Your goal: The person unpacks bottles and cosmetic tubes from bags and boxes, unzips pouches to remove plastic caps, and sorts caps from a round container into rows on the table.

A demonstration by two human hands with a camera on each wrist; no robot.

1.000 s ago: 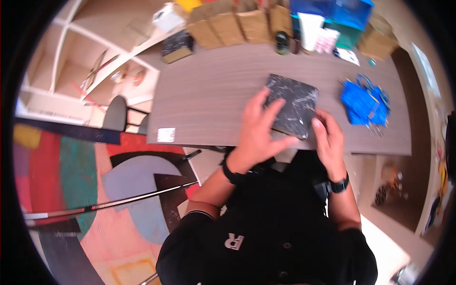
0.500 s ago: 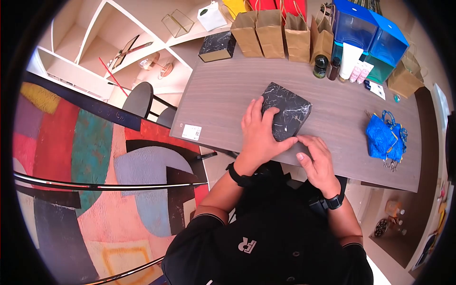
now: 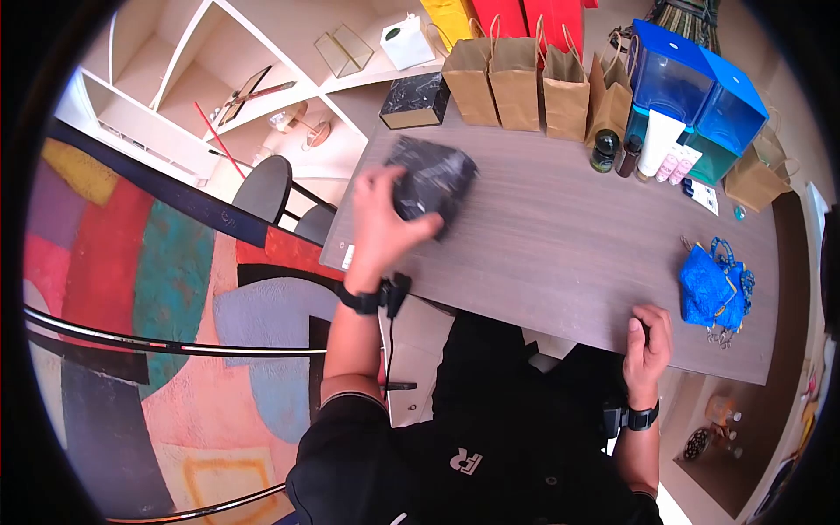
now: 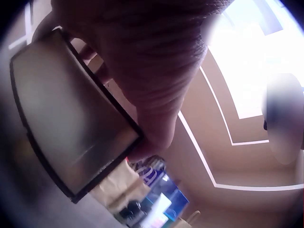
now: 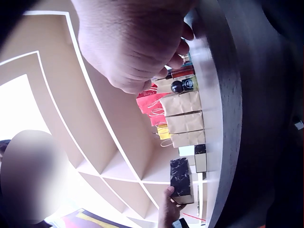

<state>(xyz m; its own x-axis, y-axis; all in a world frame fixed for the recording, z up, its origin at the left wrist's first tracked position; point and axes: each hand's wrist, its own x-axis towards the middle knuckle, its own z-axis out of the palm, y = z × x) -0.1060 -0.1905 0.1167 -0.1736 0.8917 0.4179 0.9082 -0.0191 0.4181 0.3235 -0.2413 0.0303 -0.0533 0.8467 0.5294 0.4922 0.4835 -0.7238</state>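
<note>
My left hand [image 3: 381, 223] grips a black marble-patterned box [image 3: 433, 179] at the left part of the table, fingers on its left side and thumb at its near edge. The box is slightly blurred in the head view. In the left wrist view, the box's pale side [image 4: 71, 114] with dark rims fills the left. From the right wrist view, the box [image 5: 180, 178] appears tilted in the left hand's grasp. At the table's front edge rests my right hand [image 3: 647, 346], fingers loosely curled, holding nothing. A blue bag [image 3: 707, 284] with a beaded handle lies to its right.
Another marbled box [image 3: 414, 101] stands at the back left, beside brown paper bags [image 3: 516, 87]. Farther right are dark bottles [image 3: 604, 150], a white tube [image 3: 661, 144], pink tubes [image 3: 678, 164] and blue clear bins [image 3: 691, 79]. A black stool [image 3: 262, 192] stands off the left edge.
The box has gone from the table's middle to the left in my left hand. My right hand has come away from beside it and moved right to the front edge.
</note>
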